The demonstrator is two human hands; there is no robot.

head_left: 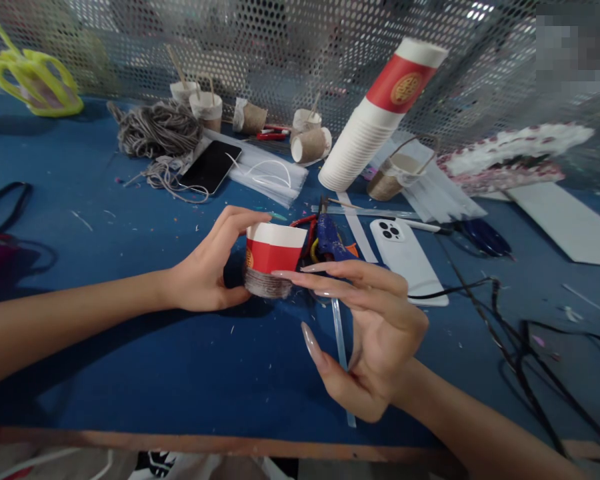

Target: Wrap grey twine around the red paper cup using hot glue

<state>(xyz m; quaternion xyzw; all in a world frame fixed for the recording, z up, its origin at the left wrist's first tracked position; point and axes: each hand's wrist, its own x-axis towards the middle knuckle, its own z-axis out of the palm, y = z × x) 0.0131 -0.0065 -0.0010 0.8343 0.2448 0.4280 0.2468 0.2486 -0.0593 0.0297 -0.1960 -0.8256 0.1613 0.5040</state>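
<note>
A red and white paper cup (276,250) is tilted slightly over the blue table, with grey yarn (267,283) wound around its lower part. My left hand (213,263) grips the cup from its left side, fingers at the rim and thumb near the yarn. My right hand (375,320) is at the cup's right, fingers stretched out and thumb apart; its fingertips reach the cup's side near the top of the yarn. Just behind that hand lies a blue glue gun (330,233), partly hidden. A clear glue stick (339,353) passes beneath my right hand.
Grey yarn (155,130), a black phone (213,167) and several twine-wrapped cups (310,143) lie at the back. A tall stack of paper cups (365,133) leans near the mesh screen (260,40). A white phone (410,257) and black cables (517,353) lie on the right.
</note>
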